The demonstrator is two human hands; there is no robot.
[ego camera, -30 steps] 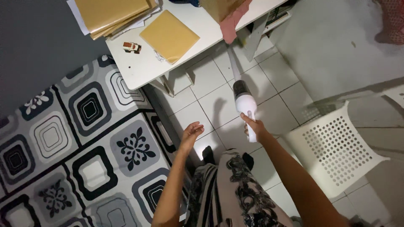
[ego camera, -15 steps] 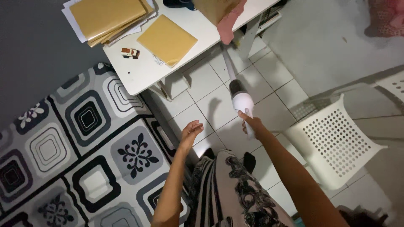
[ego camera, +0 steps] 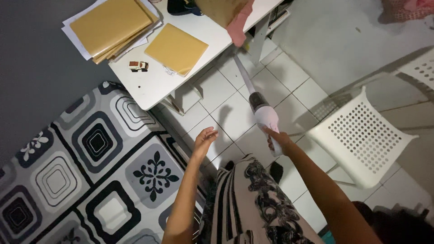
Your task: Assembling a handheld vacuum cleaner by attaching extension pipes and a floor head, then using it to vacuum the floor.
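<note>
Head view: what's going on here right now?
A person stands on the white tiled floor with the right hand gripping a white handheld vacuum, its tube angled under the white table. The left hand is open and empty, hovering above the patterned rug. A white perforated chair stands at the right.

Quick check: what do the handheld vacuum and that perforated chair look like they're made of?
Handheld vacuum in the right hand: seemingly smooth white plastic body, darker see-through section, pale rigid tube. Chair: likely moulded white plastic, matte, with rows of punched holes.
</note>
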